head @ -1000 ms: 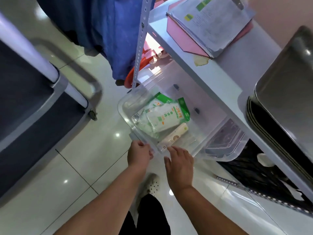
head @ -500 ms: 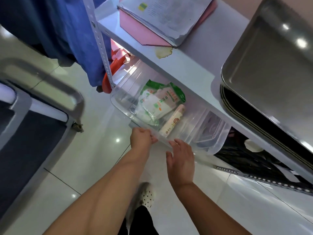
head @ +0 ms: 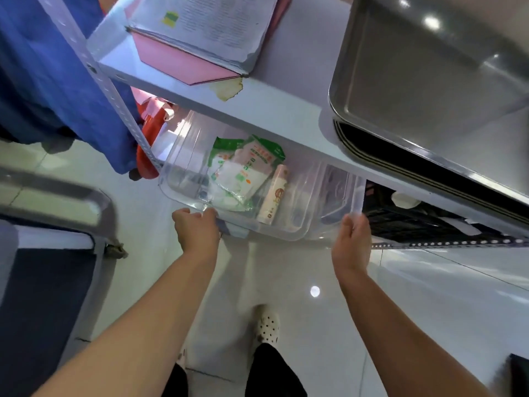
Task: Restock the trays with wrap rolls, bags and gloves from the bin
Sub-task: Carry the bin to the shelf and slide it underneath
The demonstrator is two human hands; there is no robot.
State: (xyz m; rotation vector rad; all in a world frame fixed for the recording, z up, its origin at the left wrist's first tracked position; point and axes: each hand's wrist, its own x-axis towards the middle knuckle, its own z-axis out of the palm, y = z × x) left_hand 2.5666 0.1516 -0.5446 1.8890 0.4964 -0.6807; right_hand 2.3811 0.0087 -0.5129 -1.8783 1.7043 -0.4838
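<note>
- The bin [head: 183, 167] sits under the shelf [head: 286, 110], holding bagged packs [head: 243, 179] and a roll [head: 274, 196].
- Grip: left hand [head: 196, 229] and right hand [head: 350, 242] each clasp its near rim.
- Advised: draw out level, both sides evenly.

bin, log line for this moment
left hand grips bin front rim | right hand grips right corner | inside: packets, wrap roll

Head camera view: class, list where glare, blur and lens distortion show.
Head view: lights glare as bright spots on the metal tray and the glossy floor; the wide lens skews the shelf; print on the packets in the clear bin is too soft to read.
</note>
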